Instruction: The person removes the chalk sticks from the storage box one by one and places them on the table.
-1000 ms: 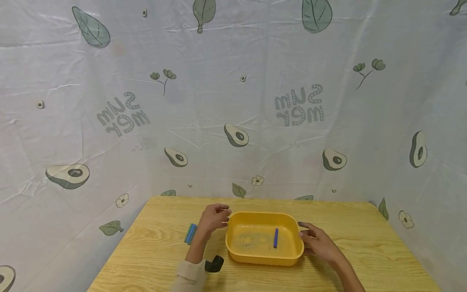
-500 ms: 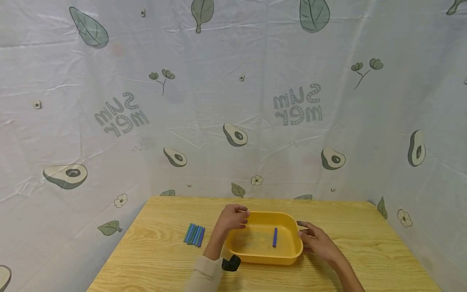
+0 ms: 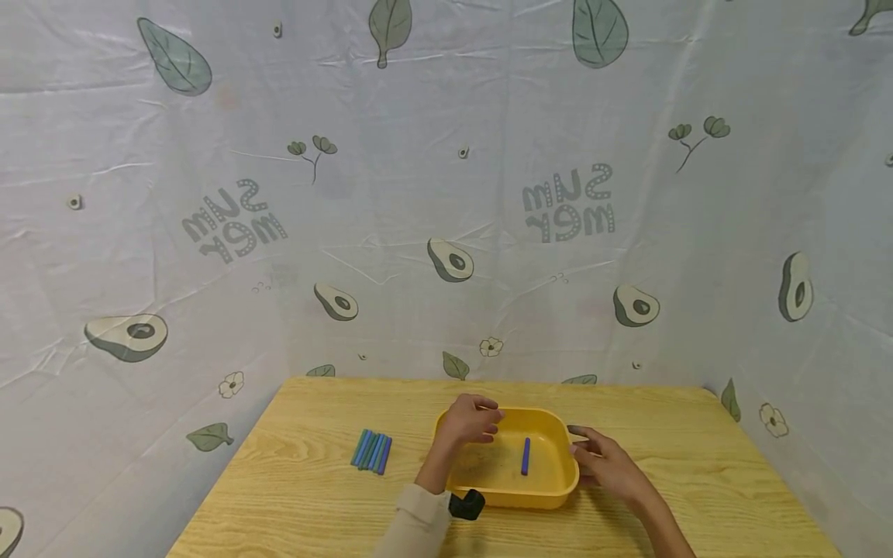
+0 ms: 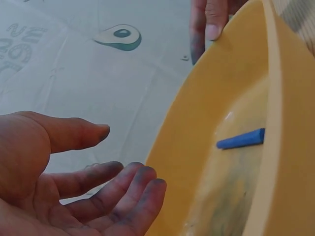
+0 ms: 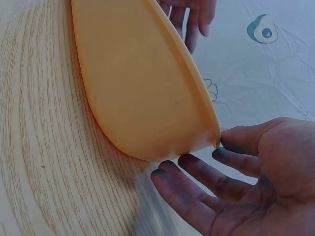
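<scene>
A yellow plastic basin (image 3: 512, 498) sits on the table in the head view. Inside it, toward the right, lies one blue chalk stick (image 4: 241, 139), square at its end, on a floor smudged with dark dust. My left hand (image 3: 469, 422) hovers over the basin's left part, holding nothing, thumb apart from loosely bent fingers. At the right end my right hand (image 3: 608, 463) pinches the rim, thumb on top and fingers against the outer wall (image 5: 142, 88). Dark dust stains the fingertips of both hands.
Left of the basin, several blue, green and purple chalk sticks (image 3: 371, 452) lie side by side in a row on the wooden table (image 3: 300, 496). A pale curtain (image 3: 391, 201) printed with avocados and leaves hangs behind the table and along both sides.
My left hand has moved right, from beside the basin's left end to above its inside, uncovering the row of chalk sticks. The right hand and the basin stay put.
</scene>
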The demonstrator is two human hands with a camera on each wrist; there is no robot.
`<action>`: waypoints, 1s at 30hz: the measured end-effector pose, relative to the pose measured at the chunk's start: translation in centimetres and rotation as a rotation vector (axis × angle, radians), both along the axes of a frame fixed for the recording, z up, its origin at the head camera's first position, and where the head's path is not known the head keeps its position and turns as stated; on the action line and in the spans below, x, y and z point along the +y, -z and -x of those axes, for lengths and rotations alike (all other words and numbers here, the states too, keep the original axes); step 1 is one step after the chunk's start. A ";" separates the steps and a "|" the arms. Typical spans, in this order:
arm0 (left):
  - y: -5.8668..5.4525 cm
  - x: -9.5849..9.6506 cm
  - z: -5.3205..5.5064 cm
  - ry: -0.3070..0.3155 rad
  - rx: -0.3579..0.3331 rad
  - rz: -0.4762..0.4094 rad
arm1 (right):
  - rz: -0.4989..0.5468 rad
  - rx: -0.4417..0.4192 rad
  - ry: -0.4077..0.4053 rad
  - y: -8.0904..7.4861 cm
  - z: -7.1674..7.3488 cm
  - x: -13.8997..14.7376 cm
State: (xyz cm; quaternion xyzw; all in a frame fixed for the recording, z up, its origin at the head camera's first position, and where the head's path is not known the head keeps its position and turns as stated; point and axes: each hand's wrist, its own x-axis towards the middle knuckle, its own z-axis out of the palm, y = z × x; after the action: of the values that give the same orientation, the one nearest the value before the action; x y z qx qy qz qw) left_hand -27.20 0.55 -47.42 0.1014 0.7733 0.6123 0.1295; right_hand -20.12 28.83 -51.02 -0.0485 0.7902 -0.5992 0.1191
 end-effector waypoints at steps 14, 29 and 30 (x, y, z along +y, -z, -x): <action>1.1 2.6 -0.3 -0.039 -0.041 0.053 | 0.004 0.001 -0.016 0.3 0.0 0.3; 2.7 5.4 -0.3 -0.049 -0.033 0.157 | 0.010 0.012 -0.024 0.2 0.0 0.3; 2.7 5.5 -0.4 -0.053 -0.038 0.158 | 0.010 0.013 -0.023 0.3 0.1 0.3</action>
State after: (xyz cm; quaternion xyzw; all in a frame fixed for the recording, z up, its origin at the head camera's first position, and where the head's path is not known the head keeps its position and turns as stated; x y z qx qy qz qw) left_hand -26.79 6.05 -50.13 0.0589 0.8190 0.5545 0.1356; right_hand -20.19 29.16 -51.31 -0.0622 0.7875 -0.6012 0.1206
